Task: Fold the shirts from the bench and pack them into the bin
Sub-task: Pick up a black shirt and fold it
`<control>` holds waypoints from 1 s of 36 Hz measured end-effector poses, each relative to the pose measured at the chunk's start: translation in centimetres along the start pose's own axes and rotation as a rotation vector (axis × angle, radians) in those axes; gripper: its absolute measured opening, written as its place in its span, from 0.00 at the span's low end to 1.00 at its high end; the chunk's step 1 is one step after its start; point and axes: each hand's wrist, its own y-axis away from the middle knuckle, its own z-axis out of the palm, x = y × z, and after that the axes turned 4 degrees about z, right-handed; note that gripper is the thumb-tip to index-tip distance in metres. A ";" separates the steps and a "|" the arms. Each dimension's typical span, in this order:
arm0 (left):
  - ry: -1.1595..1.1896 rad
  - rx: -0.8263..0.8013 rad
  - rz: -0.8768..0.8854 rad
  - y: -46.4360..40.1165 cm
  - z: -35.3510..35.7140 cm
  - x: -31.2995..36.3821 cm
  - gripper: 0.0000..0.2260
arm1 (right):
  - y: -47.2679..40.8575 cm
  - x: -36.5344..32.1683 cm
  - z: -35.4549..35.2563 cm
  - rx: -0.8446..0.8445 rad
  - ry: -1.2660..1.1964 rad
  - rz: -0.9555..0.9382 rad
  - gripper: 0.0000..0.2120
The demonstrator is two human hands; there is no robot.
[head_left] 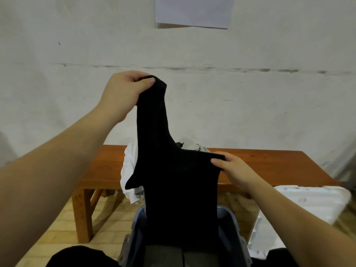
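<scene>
A black shirt [179,189] hangs in the air in front of me, above the grey-blue bin [234,226]. My left hand [123,93] is raised high and pinches one top corner of the shirt. My right hand [234,170] is lower, at bench height, and pinches the other top edge. The shirt's lower part drops into the bin and hides most of its inside. On the wooden bench [260,166] behind the shirt lies a pile of white and grey shirts [130,162], partly hidden by the black one.
A white plastic lid or tray [308,201] leans to the right of the bin. The bench stands against a white wall [250,103]. The floor is pale brick [63,224]. My dark-clothed knees show at the bottom edge on both sides of the bin.
</scene>
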 end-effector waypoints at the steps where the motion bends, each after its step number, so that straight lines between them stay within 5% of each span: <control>1: -0.011 -0.001 -0.005 0.0 0.6 0.1 0.05 | 0.0 -1.0 0.6 -0.025 -0.074 -0.006 0.16; 5: -0.069 -0.037 -0.021 0.3 3.6 0.5 0.05 | -0.8 -4.1 3.2 -0.197 -0.157 0.023 0.24; 12: 0.188 -0.055 -0.255 1.4 8.2 -0.6 0.03 | -1.0 -3.0 8.3 -0.259 -0.019 0.025 0.05; 14: 0.263 -0.045 -0.322 1.9 8.6 -1.4 0.04 | -0.4 -2.4 8.8 -0.213 -0.027 0.019 0.09; 20: 0.456 -0.192 -0.484 5.2 7.6 -5.6 0.24 | 1.4 -1.3 8.1 -0.092 -0.233 0.020 0.14; 24: 0.335 -0.299 -0.569 9.6 6.9 -9.2 0.31 | 2.0 -1.2 7.6 -0.019 -0.406 -0.008 0.15; 27: 0.230 -0.462 -0.604 13.3 6.5 -12.2 0.24 | 2.2 -0.8 7.4 0.000 -0.477 -0.017 0.17; 31: 0.144 -0.449 -0.643 16.8 6.3 -14.9 0.17 | 2.6 0.2 7.5 0.005 -0.548 -0.006 0.16; 36: -0.038 -0.430 -0.601 18.9 6.5 -16.1 0.21 | 2.9 1.2 8.0 -0.024 -0.599 -0.013 0.14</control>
